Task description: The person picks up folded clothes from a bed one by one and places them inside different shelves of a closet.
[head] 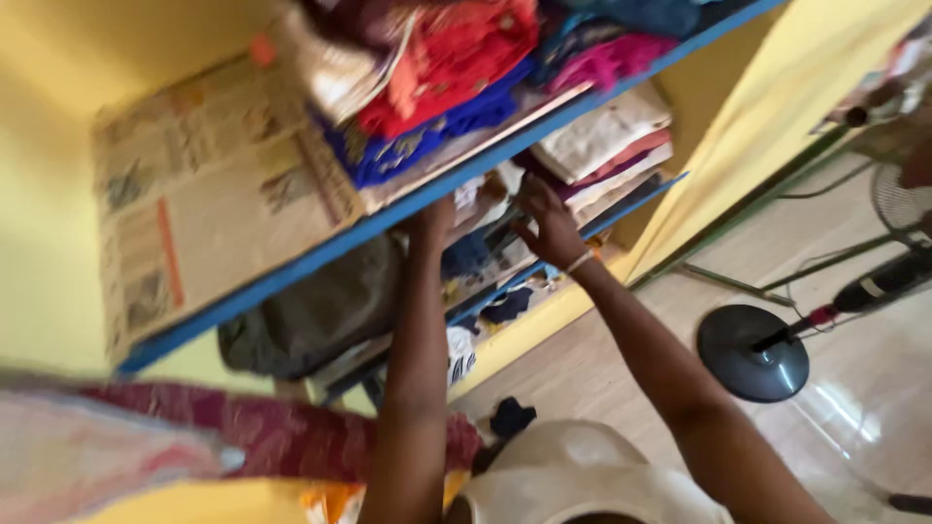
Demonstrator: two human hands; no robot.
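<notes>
A tilted, somewhat blurred view from a head camera looks down into a yellow built-in cupboard with blue-edged shelves.

At the far left, a sheet of newspaper (209, 194) lines the bare part of the upper shelf (291, 267). To its right on the same shelf sits a loose heap of folded clothes (437, 78) in red, blue, cream and pink. Below the newspaper, on the shelf underneath, lies a dark grey bundle of cloth (320, 311). A maroon patterned fabric (243, 427) crosses the lower left foreground.

Near the middle, the person's left hand (432, 218) reaches up from the bottom of the frame to just under the blue edge of the upper shelf. Its fingers are hidden among the clothes there, so it is not possible to tell whether it grips anything.

Just to the right, the right hand (549, 228), with a pale band at the wrist, rests on the front of the lower shelf, fingers spread and bent, touching the bottom of a neat stack of folded cloth (607, 146) in white, cream and pink. The fingers are not closed around anything.

Further right, past the yellow cupboard door (777, 107), a standing fan with a round black base (752, 354) rests on the tiled floor (874, 408), well apart from the hands.
</notes>
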